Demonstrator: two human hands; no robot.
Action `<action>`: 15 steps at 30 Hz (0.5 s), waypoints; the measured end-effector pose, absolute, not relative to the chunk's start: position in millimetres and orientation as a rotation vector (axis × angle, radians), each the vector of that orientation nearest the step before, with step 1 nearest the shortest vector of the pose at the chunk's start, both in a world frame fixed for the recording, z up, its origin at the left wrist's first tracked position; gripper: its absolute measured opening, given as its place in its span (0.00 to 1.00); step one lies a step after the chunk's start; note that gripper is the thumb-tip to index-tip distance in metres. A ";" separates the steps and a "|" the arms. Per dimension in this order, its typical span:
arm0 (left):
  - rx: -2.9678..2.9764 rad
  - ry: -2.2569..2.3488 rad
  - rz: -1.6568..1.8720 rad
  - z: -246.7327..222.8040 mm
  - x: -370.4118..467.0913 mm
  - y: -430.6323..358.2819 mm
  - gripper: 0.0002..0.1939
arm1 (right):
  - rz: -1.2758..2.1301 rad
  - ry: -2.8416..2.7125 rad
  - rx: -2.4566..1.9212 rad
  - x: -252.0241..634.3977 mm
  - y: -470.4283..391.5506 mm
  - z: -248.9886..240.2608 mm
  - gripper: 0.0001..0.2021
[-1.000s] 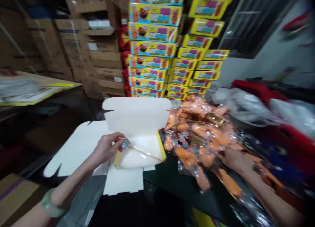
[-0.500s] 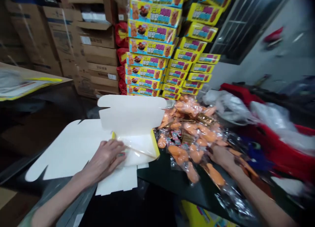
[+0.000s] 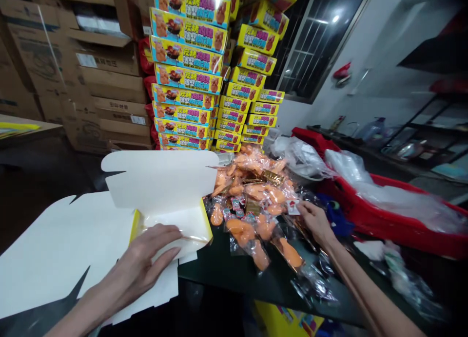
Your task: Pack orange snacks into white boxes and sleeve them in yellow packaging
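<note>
My left hand (image 3: 155,249) reaches over the open cardboard box (image 3: 207,220), white inside with yellow edges. Its fingers are stretched out, thumb apart, resting on a clear-wrapped item with a thin stick (image 3: 195,238) lying in the box. To the right, my right hand (image 3: 315,222) pinches a small white packet with red print (image 3: 292,207) between thumb and fingers. That packet is over the right side of a pile of orange drumstick-shaped pieces in clear wrappers (image 3: 243,231). Gold packets (image 3: 272,177) and small printed sachets (image 3: 238,208) lie among them.
Tall stacks of yellow printed boxes (image 3: 186,54) stand behind the pile. Brown cartons (image 3: 113,84) rise at the back left. A red crate (image 3: 395,220) with clear plastic bags is on the right. Flat white box blanks (image 3: 47,244) lie at left.
My right hand has come up out of the pile's right side with a small white packet. My left hand stays at the box, its fingers further inside. The view has turned right.
</note>
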State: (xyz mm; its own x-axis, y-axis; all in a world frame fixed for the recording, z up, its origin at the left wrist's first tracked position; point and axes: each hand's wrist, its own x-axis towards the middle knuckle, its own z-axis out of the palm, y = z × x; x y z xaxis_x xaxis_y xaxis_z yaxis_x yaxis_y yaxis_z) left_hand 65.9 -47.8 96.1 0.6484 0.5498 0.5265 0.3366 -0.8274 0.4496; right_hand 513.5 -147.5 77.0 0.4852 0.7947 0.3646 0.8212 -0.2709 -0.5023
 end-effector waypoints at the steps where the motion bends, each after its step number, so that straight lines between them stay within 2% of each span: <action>1: 2.469 0.693 0.938 104.6 82.2 -50.0 0.12 | -0.026 -1.283 -2.035 505.2 -147.9 82.5 0.19; 3: 2.300 0.669 0.879 117.4 117.4 -55.9 0.13 | 0.122 -1.208 -1.866 474.2 -147.0 94.4 0.18; 6: 2.163 0.650 0.918 122.2 159.7 -65.8 0.17 | 0.561 -1.153 -1.513 397.9 -141.2 109.4 0.14; 9: 2.085 0.617 0.963 115.0 167.5 -72.5 0.14 | 0.895 -1.220 -1.324 320.9 -130.8 112.9 0.13; 12: 2.034 0.741 0.990 108.2 140.5 -66.8 0.11 | 0.966 -1.187 -1.269 283.2 -119.2 104.8 0.09; 15: 1.999 0.889 0.906 103.5 98.4 -44.0 0.18 | 0.788 -1.186 -1.363 295.7 -112.3 95.0 0.09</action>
